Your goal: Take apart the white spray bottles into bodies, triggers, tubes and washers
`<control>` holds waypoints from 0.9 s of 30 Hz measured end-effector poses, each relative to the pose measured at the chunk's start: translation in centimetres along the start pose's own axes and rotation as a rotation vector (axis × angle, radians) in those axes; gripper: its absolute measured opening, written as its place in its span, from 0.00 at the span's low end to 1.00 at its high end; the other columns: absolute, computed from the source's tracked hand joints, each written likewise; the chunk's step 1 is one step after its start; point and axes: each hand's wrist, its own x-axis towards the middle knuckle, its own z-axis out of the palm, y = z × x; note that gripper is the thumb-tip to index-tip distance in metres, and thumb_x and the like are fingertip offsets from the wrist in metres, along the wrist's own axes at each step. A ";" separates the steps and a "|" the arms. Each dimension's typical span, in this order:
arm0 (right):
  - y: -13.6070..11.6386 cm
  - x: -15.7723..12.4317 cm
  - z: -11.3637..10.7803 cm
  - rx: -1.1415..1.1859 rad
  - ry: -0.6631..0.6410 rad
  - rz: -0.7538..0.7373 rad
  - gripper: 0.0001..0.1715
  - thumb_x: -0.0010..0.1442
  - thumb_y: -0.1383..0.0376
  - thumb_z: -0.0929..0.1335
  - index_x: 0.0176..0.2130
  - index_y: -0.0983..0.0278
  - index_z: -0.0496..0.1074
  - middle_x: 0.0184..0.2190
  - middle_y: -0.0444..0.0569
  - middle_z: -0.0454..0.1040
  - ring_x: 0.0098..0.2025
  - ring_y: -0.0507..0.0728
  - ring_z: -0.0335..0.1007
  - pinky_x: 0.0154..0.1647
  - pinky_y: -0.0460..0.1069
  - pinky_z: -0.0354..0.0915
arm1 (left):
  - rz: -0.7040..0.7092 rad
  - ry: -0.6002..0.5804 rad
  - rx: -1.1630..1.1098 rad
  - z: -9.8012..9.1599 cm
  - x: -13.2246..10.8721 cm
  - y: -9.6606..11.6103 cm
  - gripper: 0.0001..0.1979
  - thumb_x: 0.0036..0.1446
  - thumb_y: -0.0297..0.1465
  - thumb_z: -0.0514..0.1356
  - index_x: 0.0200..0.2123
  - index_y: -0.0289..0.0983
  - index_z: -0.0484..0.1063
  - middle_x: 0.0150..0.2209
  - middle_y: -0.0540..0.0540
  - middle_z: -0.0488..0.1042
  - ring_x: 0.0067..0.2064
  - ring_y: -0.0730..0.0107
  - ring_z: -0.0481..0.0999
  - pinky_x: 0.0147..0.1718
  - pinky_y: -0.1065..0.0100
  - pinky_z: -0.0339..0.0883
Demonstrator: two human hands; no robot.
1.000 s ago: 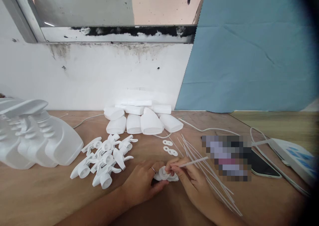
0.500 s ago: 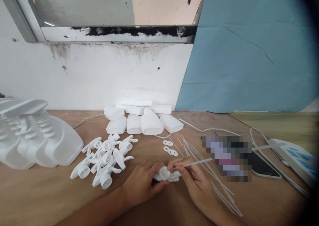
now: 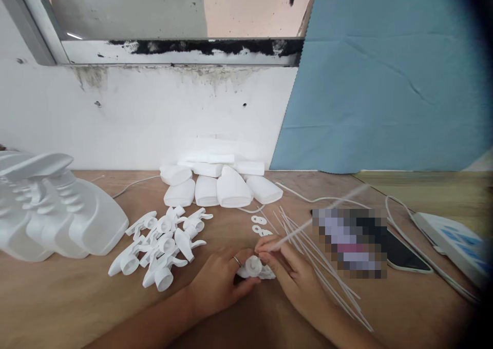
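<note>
My left hand (image 3: 219, 275) is closed around a white spray trigger head (image 3: 253, 267), holding it low over the table with its round collar facing up. Between the thumb and fingers of my right hand (image 3: 295, 272) is a thin translucent dip tube (image 3: 296, 232). Its near end is at the collar, partly hidden by my fingertips; the far end sticks up to the right and is blurred. Several loose white trigger heads (image 3: 164, 244) lie in a pile left of my hands. White ring washers (image 3: 259, 219) rest just behind my right hand.
More thin tubes (image 3: 327, 267) lie to the right, beside a phone (image 3: 408, 254) and a pixelated patch. A white power strip (image 3: 450, 236) with a cable is at far right. White bottles stand at left (image 3: 96, 220) and lie by the wall (image 3: 233, 190).
The tube has swung from nearly level to a steeper upward tilt, its near end now at the collar. My right hand has shifted slightly left; my left hand stays put.
</note>
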 end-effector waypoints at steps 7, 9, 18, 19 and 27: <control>0.0 0.7 0.3 -0.121 -0.097 0.057 0.09 0.66 0.63 0.59 0.35 0.61 0.64 0.30 0.44 0.68 0.33 0.53 0.67 0.35 0.47 0.62 | 0.023 0.019 -0.036 0.0 0.0 -0.1 0.16 0.58 0.35 0.59 0.49 0.42 0.67 0.44 0.49 0.75 0.43 0.64 0.73 0.43 0.67 0.63; -0.1 0.8 0.3 -0.128 -0.108 0.067 0.09 0.66 0.63 0.59 0.34 0.61 0.64 0.29 0.44 0.68 0.32 0.53 0.66 0.33 0.47 0.62 | 0.029 0.027 -0.047 0.0 0.0 -0.1 0.15 0.58 0.36 0.59 0.48 0.42 0.67 0.44 0.49 0.75 0.43 0.64 0.73 0.43 0.67 0.63; -1.3 1.0 0.7 -0.160 -0.127 0.004 0.11 0.64 0.65 0.61 0.29 0.61 0.66 0.27 0.45 0.68 0.32 0.54 0.65 0.34 0.48 0.62 | -0.047 0.033 -0.098 0.1 0.0 -0.1 0.10 0.58 0.36 0.58 0.42 0.39 0.71 0.39 0.47 0.76 0.41 0.65 0.73 0.40 0.67 0.63; -1.1 0.9 0.6 -0.141 -0.111 0.013 0.09 0.63 0.64 0.62 0.31 0.61 0.68 0.30 0.45 0.70 0.34 0.55 0.67 0.37 0.48 0.63 | -0.071 0.023 -0.138 0.1 0.1 -0.1 0.11 0.58 0.37 0.58 0.42 0.39 0.71 0.39 0.48 0.76 0.39 0.65 0.73 0.39 0.68 0.63; 0.6 0.3 -1.1 0.172 -0.041 0.388 0.21 0.49 0.56 0.74 0.42 0.62 0.74 0.38 0.50 0.78 0.41 0.62 0.74 0.43 0.54 0.68 | -0.192 0.101 -0.515 -1.7 1.2 1.9 0.14 0.58 0.40 0.58 0.43 0.36 0.70 0.38 0.47 0.75 0.37 0.69 0.72 0.35 0.71 0.66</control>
